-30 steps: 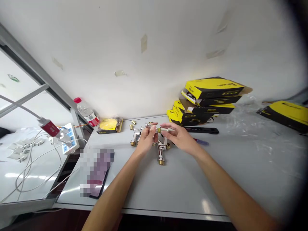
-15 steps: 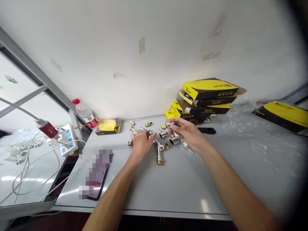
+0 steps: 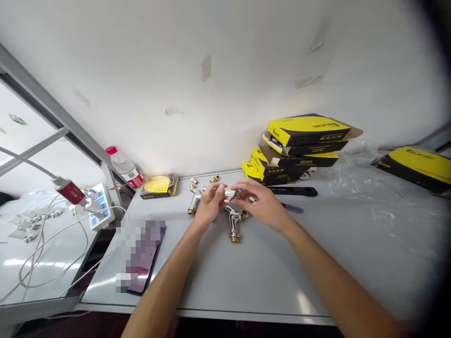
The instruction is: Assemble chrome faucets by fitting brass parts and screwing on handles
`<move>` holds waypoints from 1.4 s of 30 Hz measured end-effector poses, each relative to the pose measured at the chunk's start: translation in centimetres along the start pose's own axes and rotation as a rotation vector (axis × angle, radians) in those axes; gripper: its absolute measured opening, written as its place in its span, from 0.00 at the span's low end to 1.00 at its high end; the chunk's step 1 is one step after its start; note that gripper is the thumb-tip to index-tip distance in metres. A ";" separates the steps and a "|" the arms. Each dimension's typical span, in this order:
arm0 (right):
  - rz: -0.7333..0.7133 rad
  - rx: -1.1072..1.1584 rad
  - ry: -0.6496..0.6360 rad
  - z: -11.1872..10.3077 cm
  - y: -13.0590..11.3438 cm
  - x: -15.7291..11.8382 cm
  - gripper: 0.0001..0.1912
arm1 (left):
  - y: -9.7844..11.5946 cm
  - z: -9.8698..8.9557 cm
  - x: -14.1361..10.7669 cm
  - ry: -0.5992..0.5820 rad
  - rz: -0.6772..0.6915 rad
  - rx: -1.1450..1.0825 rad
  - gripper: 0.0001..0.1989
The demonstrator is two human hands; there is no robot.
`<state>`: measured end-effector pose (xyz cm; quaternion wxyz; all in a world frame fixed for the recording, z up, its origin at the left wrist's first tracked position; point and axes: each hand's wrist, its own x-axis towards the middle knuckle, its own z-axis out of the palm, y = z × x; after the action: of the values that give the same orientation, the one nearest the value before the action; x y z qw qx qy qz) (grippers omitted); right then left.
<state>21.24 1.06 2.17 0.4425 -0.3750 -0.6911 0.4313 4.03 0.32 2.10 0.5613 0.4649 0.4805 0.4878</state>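
Seemingly partway along: a chrome tap body (image 3: 233,224) with a brass end lying on the tabletop (image 3: 282,277), a second chrome tap body (image 3: 194,205) just left of it, and small brass fittings (image 3: 193,181) loose near the back edge, apparently not yet fitted. A small silver fitting (image 3: 229,193) up between both hands, just above the first tap body. Left grip (image 3: 210,204) closed around it, fingers curled and pinching. Right grip (image 3: 262,202) reaching in from the other side, fingertips at its far end; pinching or mere touching impossible to tell. Behind, a black tool (image 3: 292,190), a purple pen (image 3: 292,208) and a stack of yellow boxes (image 3: 299,141).
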 end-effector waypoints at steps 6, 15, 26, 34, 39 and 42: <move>0.022 -0.088 0.064 -0.4 -0.3 0.2 0.19 | 0.6 0.3 -0.5 -0.209 0.001 -0.125 0.20; 0.453 -0.415 0.031 -7.4 4.0 -0.3 0.12 | 0.9 -0.9 1.3 0.122 -0.223 -0.549 0.18; 0.608 -0.467 -0.149 -9.5 5.4 -1.5 0.09 | -0.2 -1.7 1.8 0.155 -0.132 -0.543 0.16; 0.166 -0.363 -0.062 -4.8 0.1 -0.1 0.24 | -1.2 -1.2 1.5 0.094 0.006 -0.219 0.19; 0.146 -0.361 -0.113 -4.3 0.2 -0.2 0.24 | -1.4 -1.2 1.3 0.064 0.035 -0.109 0.20; 0.161 -0.362 -0.133 -4.4 0.1 -0.2 0.25 | -1.7 -1.2 1.4 0.056 0.031 -0.075 0.20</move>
<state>25.46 2.06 3.07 0.2856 -0.4730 -0.7528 0.3578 3.08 1.64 0.16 0.5568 0.4372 0.4701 0.5271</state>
